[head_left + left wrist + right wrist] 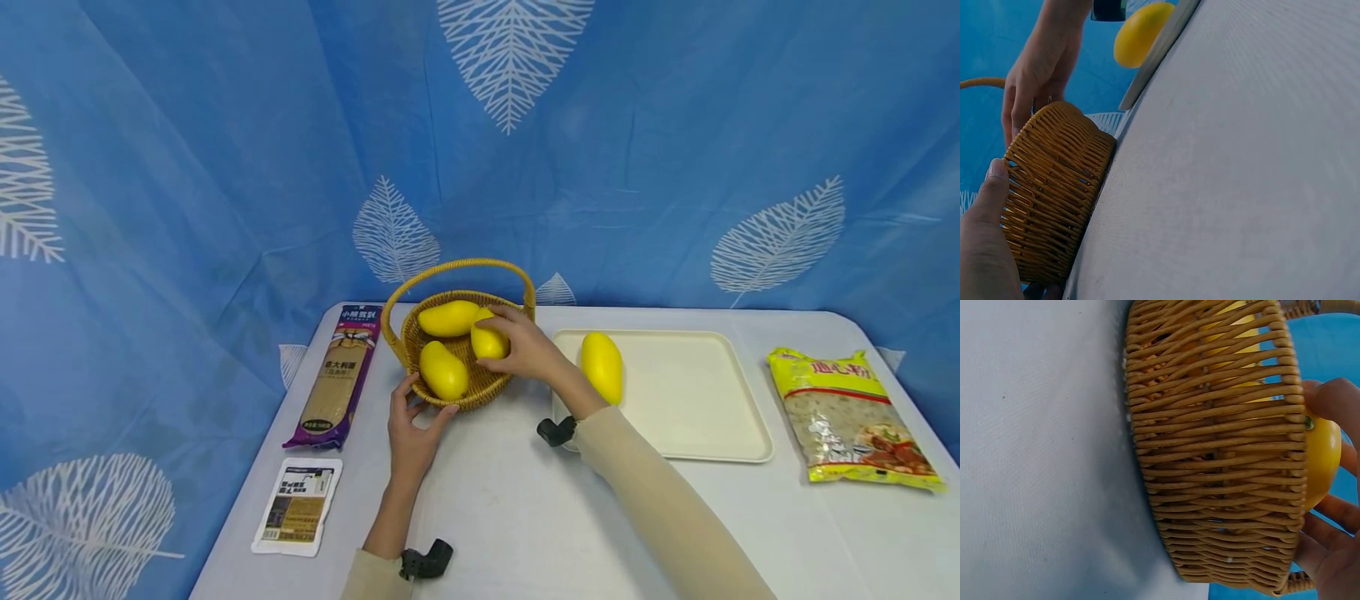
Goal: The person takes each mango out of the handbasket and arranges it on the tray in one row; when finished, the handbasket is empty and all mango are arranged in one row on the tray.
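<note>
A wicker basket (480, 395) with an arched handle stands at the back of the table, with two yellow mangoes inside, one at the back (447, 318) and one in front (443, 372). My right hand (527, 343) reaches over its right side and grips a third mango (489, 340) between thumb and fingers. In the right wrist view, that mango (1324, 459) shows just above the woven rim. My left hand (412, 442) holds the basket's near left edge, and its thumb (996, 181) lies along the rim in the left wrist view.
A cream tray (682, 392) lies to the right, bearing another mango (602, 367) at its left end. Farther right is a yellow bag of pasta (855, 421). Left of the basket are a purple noodle packet (337, 379) and a small white pouch (297, 506).
</note>
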Demonstrator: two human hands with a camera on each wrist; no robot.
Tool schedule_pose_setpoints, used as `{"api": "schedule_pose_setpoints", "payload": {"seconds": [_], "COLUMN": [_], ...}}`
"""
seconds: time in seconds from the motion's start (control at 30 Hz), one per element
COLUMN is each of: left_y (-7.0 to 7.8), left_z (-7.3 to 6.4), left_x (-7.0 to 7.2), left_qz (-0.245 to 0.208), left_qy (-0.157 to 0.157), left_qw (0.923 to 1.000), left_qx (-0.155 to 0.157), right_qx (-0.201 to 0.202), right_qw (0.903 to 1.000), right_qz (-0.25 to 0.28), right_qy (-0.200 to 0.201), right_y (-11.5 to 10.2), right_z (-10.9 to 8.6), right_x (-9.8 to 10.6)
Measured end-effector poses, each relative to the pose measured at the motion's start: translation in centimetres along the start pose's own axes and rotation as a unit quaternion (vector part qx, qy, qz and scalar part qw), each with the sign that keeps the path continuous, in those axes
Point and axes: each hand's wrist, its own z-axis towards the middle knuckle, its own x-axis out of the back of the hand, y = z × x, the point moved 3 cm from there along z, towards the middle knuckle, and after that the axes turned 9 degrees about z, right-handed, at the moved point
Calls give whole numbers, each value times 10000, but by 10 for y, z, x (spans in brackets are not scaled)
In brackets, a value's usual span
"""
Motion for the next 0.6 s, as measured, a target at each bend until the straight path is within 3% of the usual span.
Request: {"api": "schedule_pose_setpoints", "payload": {"seconds": [0.6], "left_y": [0], "left_z": [0], "left_x": [0], "left_qz": [22], "left_qy": [-64], "left_qw": [9999], "left_qx": [118], "right_qx": [243], "right_qw": [9989], "right_qz": [187], "right_qy": [355], "right_y": [-18], "right_z": [-29], "right_x": [17]}}
